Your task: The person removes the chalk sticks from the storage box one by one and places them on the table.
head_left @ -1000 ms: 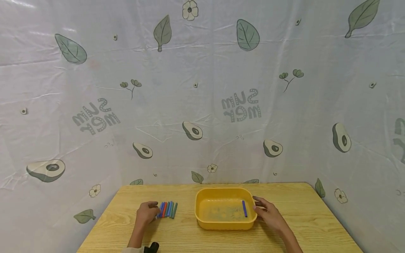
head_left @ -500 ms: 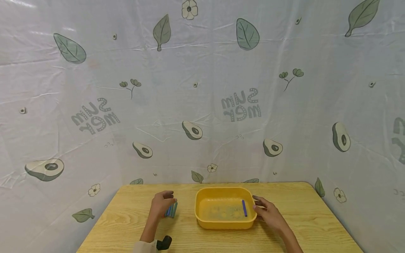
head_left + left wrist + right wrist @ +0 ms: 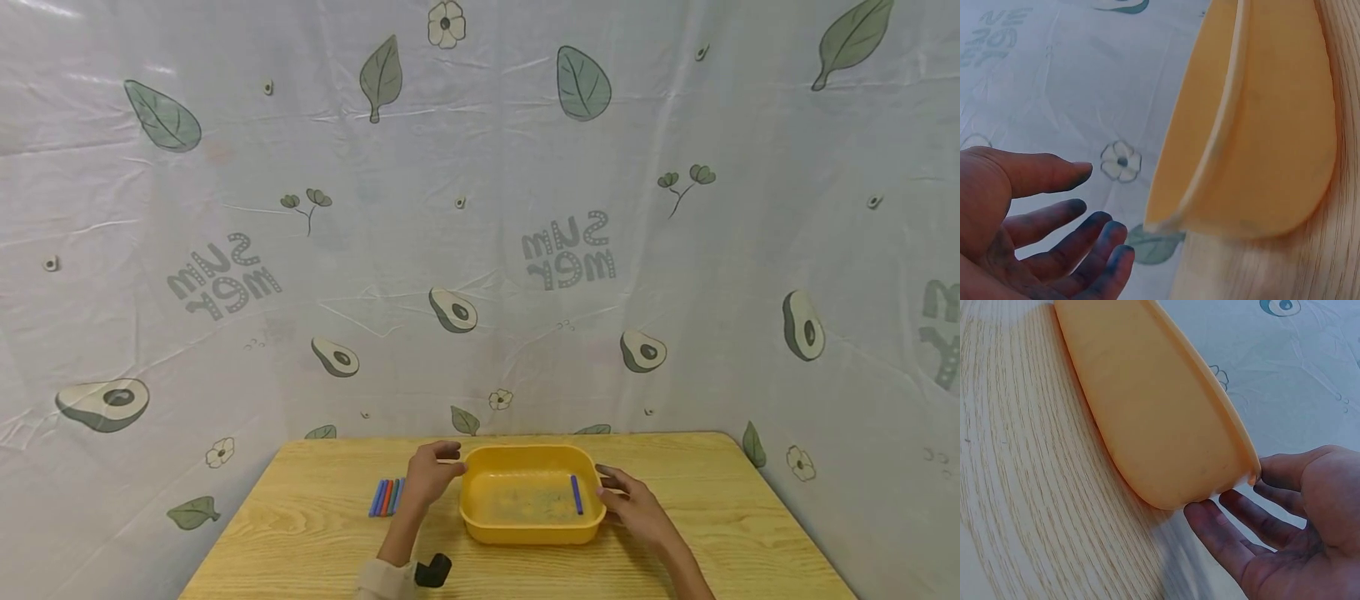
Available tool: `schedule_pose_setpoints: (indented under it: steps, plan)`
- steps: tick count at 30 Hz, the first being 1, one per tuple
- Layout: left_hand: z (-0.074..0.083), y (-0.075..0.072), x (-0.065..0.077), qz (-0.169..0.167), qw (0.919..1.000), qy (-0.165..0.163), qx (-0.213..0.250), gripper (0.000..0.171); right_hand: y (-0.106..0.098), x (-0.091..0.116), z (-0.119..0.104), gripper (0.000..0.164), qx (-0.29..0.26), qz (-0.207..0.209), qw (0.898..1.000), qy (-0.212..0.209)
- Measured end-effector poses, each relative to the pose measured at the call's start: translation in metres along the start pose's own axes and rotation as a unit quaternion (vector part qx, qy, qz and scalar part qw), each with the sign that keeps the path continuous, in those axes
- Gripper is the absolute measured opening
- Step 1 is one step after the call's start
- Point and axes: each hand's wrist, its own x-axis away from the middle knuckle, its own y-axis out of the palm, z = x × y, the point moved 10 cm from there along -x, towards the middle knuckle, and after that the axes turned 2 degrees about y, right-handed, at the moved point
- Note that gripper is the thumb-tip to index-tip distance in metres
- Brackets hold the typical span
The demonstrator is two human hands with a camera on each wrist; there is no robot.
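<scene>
A yellow plastic tray (image 3: 534,536) stands on the table, its floor smudged with colour. One blue stick (image 3: 577,495) lies inside near its right end. My left hand (image 3: 430,477) is beside the tray's left end in the head view. In the left wrist view its thumb and stained fingers are spread apart with nothing between them. At the opposite end, my right hand (image 3: 636,507) holds the tray by its rim, thumb at the edge and fingers against the outer wall (image 3: 1166,425). A row of blue, red and green sticks (image 3: 386,497) lies left of the tray, partly hidden by my left arm.
The wooden table (image 3: 712,483) reaches back to a pale curtain (image 3: 405,250) printed with leaves and avocados, which also runs along both sides. A black device (image 3: 433,571) is strapped at my left wrist.
My left hand has moved right, from over the row of sticks to the tray's left end, uncovering the row's left part. My right hand and the tray stay in place.
</scene>
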Motion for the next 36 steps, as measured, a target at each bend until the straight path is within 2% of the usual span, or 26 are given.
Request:
schedule_pose_setpoints:
  steps: [10,15,22,31,36]
  plan:
    - [0.021,0.05,-0.008,-0.028,0.9987,0.04,0.013,0.043,0.0,-0.001,0.003,0.06,-0.001,-0.007,1.0,-0.003]
    - [0.026,0.077,-0.01,-0.039,0.9984,0.041,0.008,0.043,0.0,-0.001,0.003,0.06,-0.002,0.001,1.0,0.004]
    - [0.03,0.11,-0.008,-0.065,0.9969,0.02,0.039,0.046,0.0,0.001,0.001,0.061,-0.005,0.002,1.0,-0.006]
    - [0.027,0.147,-0.006,-0.086,0.9929,-0.004,0.081,0.049,0.0,0.0,0.0,0.06,-0.009,-0.001,1.0,-0.011]
    - [0.025,0.166,-0.007,-0.089,0.9897,-0.031,0.108,0.049,-0.001,0.001,-0.002,0.061,-0.013,-0.007,1.0,-0.018]
